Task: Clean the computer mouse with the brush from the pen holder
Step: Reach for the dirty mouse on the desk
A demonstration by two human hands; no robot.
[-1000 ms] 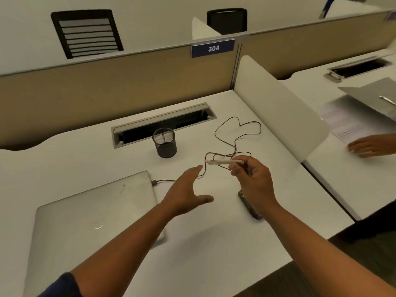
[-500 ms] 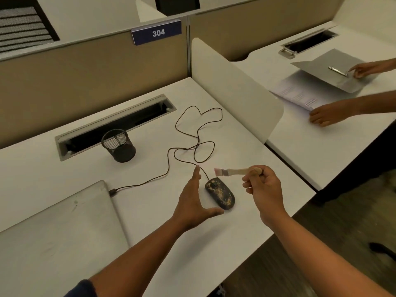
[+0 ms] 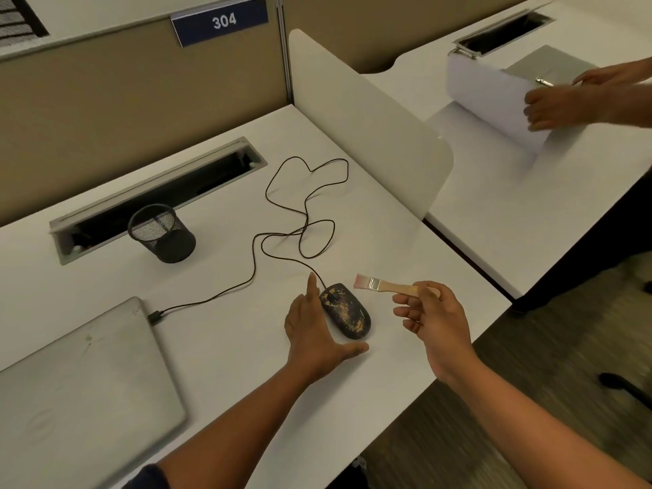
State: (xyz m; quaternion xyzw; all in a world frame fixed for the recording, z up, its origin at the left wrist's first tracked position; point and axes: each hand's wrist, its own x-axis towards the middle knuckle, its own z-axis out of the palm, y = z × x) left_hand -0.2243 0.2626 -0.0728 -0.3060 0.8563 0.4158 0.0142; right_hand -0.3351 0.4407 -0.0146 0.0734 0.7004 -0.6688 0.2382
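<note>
Head camera looks steeply down, close over the desk [image 3: 218, 347].

Wooden-handled brush [image 3: 384, 285]; wire-mesh pen holder [image 3: 163, 233]

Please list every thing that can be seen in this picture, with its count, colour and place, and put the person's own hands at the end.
mouse: one, black with tan smears, front of the near desk
cable: one, dark, looped from mouse to laptop
brush: one, wooden handle, pale bristles, held above the desk right of the mouse
pen holder: one, black mesh, behind the laptop
laptop: one, grey, closed, left
desk: one, white, near
cable tray: one, grey, at the desk's back
number plate: one, blue, reads 304, on the partition
papers: white, on the neighbouring desk, handled by another person
left hand: open, cupped beside the mouse
right hand: pinches the brush handle
</note>
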